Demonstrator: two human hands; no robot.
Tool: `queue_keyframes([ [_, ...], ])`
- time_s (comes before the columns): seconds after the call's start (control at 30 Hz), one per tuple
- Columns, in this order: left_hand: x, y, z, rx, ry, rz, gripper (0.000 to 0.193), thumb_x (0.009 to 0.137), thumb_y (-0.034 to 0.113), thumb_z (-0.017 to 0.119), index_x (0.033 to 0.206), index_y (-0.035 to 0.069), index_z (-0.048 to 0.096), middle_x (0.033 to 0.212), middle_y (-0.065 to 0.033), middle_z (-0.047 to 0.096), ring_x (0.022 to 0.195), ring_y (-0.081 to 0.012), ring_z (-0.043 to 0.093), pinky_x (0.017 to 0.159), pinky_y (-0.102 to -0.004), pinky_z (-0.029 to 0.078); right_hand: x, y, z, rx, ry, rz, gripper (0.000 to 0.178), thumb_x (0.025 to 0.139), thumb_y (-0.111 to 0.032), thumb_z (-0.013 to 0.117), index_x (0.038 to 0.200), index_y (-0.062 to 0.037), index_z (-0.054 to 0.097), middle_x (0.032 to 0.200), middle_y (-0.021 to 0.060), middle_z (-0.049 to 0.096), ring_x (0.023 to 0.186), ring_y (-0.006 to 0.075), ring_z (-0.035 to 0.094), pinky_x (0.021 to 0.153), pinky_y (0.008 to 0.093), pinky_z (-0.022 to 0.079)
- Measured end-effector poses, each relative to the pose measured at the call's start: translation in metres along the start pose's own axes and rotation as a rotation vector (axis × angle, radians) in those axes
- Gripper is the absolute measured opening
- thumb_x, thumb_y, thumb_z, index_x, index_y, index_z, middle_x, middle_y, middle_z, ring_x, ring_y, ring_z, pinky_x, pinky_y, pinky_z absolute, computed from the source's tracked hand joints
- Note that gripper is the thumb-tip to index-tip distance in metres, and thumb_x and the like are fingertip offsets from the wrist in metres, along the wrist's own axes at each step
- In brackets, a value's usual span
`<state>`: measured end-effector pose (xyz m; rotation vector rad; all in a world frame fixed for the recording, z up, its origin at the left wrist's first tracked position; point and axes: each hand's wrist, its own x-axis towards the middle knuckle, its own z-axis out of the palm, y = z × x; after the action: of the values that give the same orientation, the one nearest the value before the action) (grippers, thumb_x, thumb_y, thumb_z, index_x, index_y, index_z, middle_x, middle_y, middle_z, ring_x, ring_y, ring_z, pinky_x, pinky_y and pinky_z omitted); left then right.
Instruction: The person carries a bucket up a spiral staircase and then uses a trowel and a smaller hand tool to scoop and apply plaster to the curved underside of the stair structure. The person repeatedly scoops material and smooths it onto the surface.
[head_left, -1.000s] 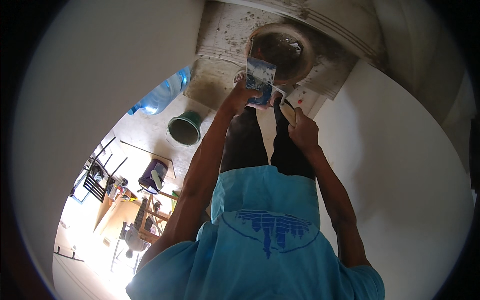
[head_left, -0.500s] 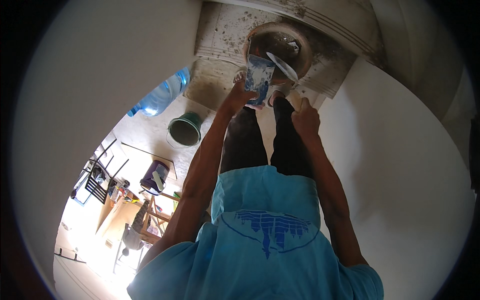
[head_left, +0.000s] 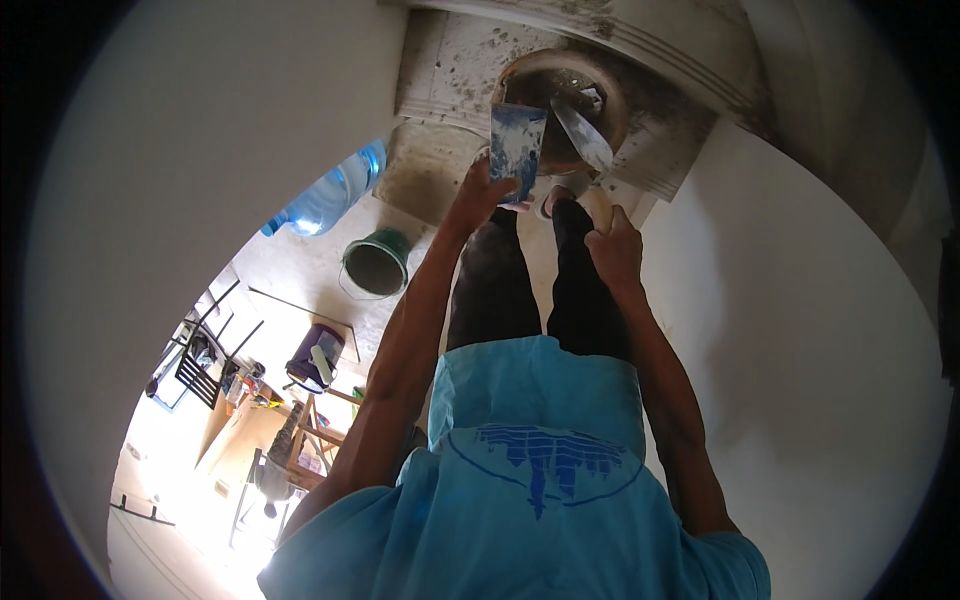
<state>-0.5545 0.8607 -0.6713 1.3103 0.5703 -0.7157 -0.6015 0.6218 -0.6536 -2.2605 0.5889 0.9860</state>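
Observation:
My left hand [head_left: 484,188] grips a flat rectangular plate [head_left: 517,150] smeared blue and white, held up at the near rim of a round, dirty basin [head_left: 612,92] on the floor. Gripped in my right hand [head_left: 614,250] is the handle of a putty knife, whose pale metal blade [head_left: 582,135] reaches over the basin, just right of the plate. Dark contents lie inside the basin. My legs in dark trousers and my blue shirt fill the view below the hands.
A green bucket [head_left: 374,266] stands on the stained floor to the left, with a large blue water bottle [head_left: 328,197] beyond it. Further left are a purple bucket [head_left: 314,357], a wooden stand [head_left: 312,432] and a black chair [head_left: 200,365]. White walls rise on both sides.
Both hands have moved forward toward the basin. The knife blade swung up from beside the plate and now lies over the basin.

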Motion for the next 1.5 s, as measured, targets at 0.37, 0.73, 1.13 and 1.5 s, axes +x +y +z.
queue_keyframes([
  [0.37, 0.007, -0.037, -0.012, -0.283, -0.108, -0.062, 0.045, 0.082, 0.005, 0.06, 0.125, -0.007, 0.054, 0.111, -0.0176, 0.066, 0.099, -0.0303, 0.067, 0.082, -0.0446, 0.061, -0.001, -0.005, 0.017, -0.017, 0.064, -0.142, 0.036, 0.074, -0.012, 0.063, 0.107, -0.002, 0.056, 0.085, 0.029, 0.066, 0.084, 0.0493, 0.064, 0.078, 0.0566, 0.05],
  [0.73, 0.001, -0.015, -0.013, -0.387, -0.132, -0.154, 0.046, 0.078, 0.003, 0.061, 0.122, -0.01, 0.052, 0.101, -0.0236, 0.067, 0.084, -0.0372, 0.071, 0.074, -0.0458, 0.063, 0.011, -0.005, 0.014, -0.133, 0.036, -0.199, 0.036, 0.075, -0.012, 0.063, 0.109, -0.002, 0.056, 0.087, 0.0293, 0.067, 0.084, 0.0486, 0.065, 0.076, 0.0565, 0.051],
  [1.13, 0.0, -0.006, -0.016, -0.434, -0.181, -0.131, 0.048, 0.078, 0.006, 0.062, 0.122, -0.009, 0.053, 0.099, -0.023, 0.068, 0.084, -0.0369, 0.071, 0.076, -0.0468, 0.062, 0.03, 0.008, 0.013, -0.208, 0.067, -0.187, 0.03, 0.077, -0.013, 0.063, 0.106, -0.0045, 0.056, 0.084, 0.026, 0.067, 0.083, 0.0451, 0.067, 0.075, 0.056, 0.052],
  [1.5, 0.006, -0.01, -0.025, -0.354, -0.208, -0.198, 0.044, 0.078, 0.003, 0.061, 0.12, -0.01, 0.053, 0.102, -0.0239, 0.067, 0.082, -0.0376, 0.071, 0.074, -0.0466, 0.063, 0.013, -0.003, 0.012, -0.219, 0.027, -0.249, 0.041, 0.075, -0.014, 0.064, 0.113, -0.003, 0.057, 0.083, 0.0278, 0.066, 0.08, 0.047, 0.066, 0.075, 0.0554, 0.052],
])
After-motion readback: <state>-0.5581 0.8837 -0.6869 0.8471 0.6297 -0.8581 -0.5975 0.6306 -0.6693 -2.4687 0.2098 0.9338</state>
